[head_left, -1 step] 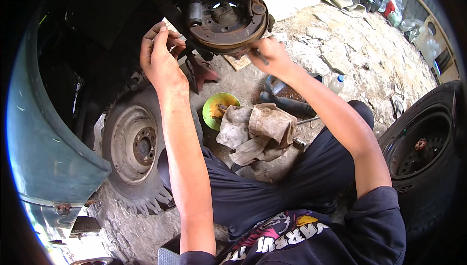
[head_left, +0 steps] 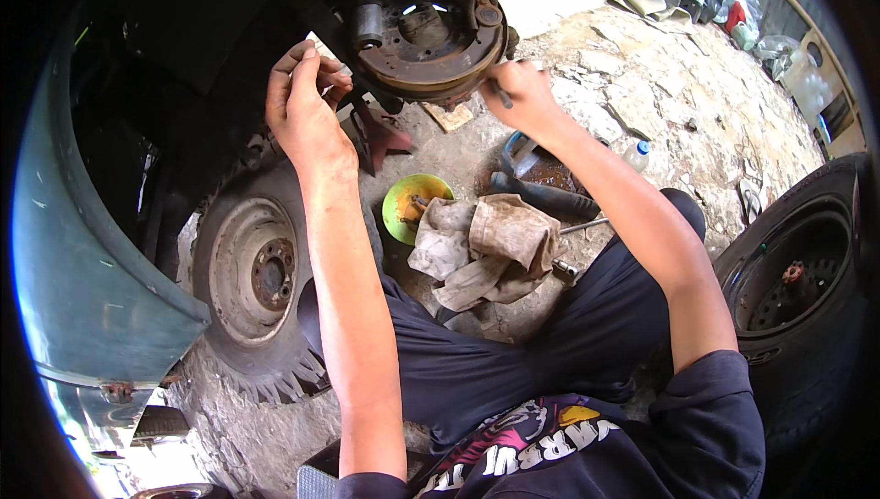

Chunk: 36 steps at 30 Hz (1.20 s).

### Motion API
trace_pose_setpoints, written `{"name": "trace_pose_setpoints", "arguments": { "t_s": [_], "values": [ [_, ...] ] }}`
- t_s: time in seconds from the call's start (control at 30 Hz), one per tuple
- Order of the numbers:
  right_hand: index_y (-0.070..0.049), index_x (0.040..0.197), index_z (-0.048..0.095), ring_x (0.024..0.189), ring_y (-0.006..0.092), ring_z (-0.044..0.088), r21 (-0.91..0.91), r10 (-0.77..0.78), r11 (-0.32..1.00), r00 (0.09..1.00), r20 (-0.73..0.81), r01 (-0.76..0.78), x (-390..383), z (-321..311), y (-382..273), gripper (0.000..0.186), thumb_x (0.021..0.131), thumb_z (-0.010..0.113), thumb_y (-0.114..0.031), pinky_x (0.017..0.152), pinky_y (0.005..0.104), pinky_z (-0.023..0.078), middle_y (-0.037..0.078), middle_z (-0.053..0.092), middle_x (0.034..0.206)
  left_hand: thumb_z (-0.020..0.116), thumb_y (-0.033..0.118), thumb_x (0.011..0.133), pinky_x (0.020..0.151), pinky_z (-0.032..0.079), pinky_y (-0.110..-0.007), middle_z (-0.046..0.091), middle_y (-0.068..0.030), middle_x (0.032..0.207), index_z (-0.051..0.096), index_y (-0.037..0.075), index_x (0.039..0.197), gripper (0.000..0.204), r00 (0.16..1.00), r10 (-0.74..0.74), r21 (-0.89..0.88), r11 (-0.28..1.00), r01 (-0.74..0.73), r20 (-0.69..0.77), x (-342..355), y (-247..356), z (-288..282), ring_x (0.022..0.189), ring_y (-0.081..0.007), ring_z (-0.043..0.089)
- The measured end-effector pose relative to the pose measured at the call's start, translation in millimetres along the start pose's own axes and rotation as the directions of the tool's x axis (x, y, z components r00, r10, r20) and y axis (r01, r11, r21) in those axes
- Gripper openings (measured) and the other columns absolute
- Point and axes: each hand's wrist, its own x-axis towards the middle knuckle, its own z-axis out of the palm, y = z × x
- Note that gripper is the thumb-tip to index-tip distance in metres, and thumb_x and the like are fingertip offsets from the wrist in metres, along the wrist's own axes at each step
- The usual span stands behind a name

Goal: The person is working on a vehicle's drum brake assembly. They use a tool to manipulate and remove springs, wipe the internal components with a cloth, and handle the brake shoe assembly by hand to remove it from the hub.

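A rusty brake assembly [head_left: 417,77] hangs under the vehicle at the top middle, with a curved shoe and a silver cylinder [head_left: 368,21]. My left hand [head_left: 307,109] is raised just left of it, fingers curled; between or behind the fingertips is something small that I cannot make out. My right hand [head_left: 522,100] is just below the assembly's right side, closed on a short dark metal tool [head_left: 502,94]. Below my hands lie a green bowl [head_left: 403,224] with small parts and crumpled dirty rags [head_left: 509,229].
A wheel [head_left: 229,270] stands at left beside the teal body panel [head_left: 110,297], another tyre [head_left: 784,380] at right. A bottle [head_left: 635,158], dark tray [head_left: 541,174] and red stand [head_left: 380,137] sit on broken concrete [head_left: 660,87]. My bent legs are below.
My right hand has shifted a little to the right with the dark tool, slightly away from the brake assembly. My left hand has barely moved.
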Motion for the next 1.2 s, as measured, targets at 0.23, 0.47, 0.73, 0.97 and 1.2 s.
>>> {"name": "trace_pose_setpoints", "arguments": {
  "t_s": [0.23, 0.47, 0.73, 0.97, 1.2],
  "values": [
    [-0.01, 0.087, 0.071, 0.069, 0.0382, 0.064, -0.161, -0.18, 0.973, 0.98, -0.084, 0.165, -7.7, 1.8, -0.5, 0.015, 0.077, 0.061, -0.012, 0.067, 0.0516, 0.048, 0.017, 0.064, 0.066, 0.059, 0.013, 0.091, 0.067, 0.047, -0.027, 0.061, -0.0032, 0.076, 0.064, 0.003, 0.104, 0.017, 1.0, -0.017, 0.006, 1.0, 0.017, -0.013, -1.0, 0.4, 2.8, 0.068, -0.0113, 0.057],
    [-0.013, 0.087, 0.071, 0.079, 0.0344, 0.068, 0.38, -0.067, 0.922, 0.997, -0.028, 0.072, 3.7, 7.4, 13.0, 0.014, 0.077, 0.063, -0.019, 0.076, 0.0575, 0.047, 0.013, 0.068, 0.072, 0.059, 0.013, 0.091, 0.067, 0.047, -0.027, 0.061, -0.0032, 0.076, 0.064, 0.002, 0.104, 0.017, 1.0, -0.011, 0.008, 1.0, 0.012, -0.008, -1.8, -1.2, 4.0, 0.067, -0.0113, 0.057],
    [-0.009, 0.082, 0.07, 0.088, 0.0376, 0.064, -0.061, 0.029, 0.998, 0.995, 0.092, -0.024, 0.2, 12.1, 8.7, 0.013, 0.081, 0.063, -0.021, 0.083, 0.0596, 0.045, 0.016, 0.068, 0.082, 0.059, 0.013, 0.091, 0.067, 0.046, -0.026, 0.061, -0.0028, 0.076, 0.064, 0.002, 0.104, 0.017, 1.0, -0.013, 0.008, 1.0, 0.013, -0.001, -1.1, -1.7, 3.6, 0.067, -0.0114, 0.058],
    [-0.008, 0.087, 0.067, 0.082, 0.0389, 0.062, 0.128, -0.076, 0.99, 0.993, 0.092, 0.064, -7.3, 5.4, -9.5, 0.015, 0.079, 0.062, -0.02, 0.075, 0.0585, 0.044, 0.017, 0.067, 0.078, 0.06, 0.013, 0.091, 0.067, 0.046, -0.026, 0.061, -0.0026, 0.076, 0.065, 0.003, 0.103, 0.017, 1.0, -0.004, 0.004, 1.0, 0.004, -0.002, -3.6, -0.6, 5.4, 0.067, -0.0117, 0.057],
    [-0.008, 0.082, 0.065, 0.088, 0.0358, 0.061, -0.307, -0.163, 0.939, 0.987, -0.003, 0.155, -4.4, 9.5, 7.5, 0.013, 0.08, 0.064, -0.021, 0.076, 0.0546, 0.042, 0.013, 0.067, 0.077, 0.06, 0.013, 0.091, 0.067, 0.047, -0.027, 0.061, -0.0029, 0.076, 0.066, 0.002, 0.101, 0.016, 0.999, -0.021, 0.003, 1.0, 0.021, -0.024, -1.8, 1.0, 3.2, 0.068, -0.0116, 0.057]
  ]
}}
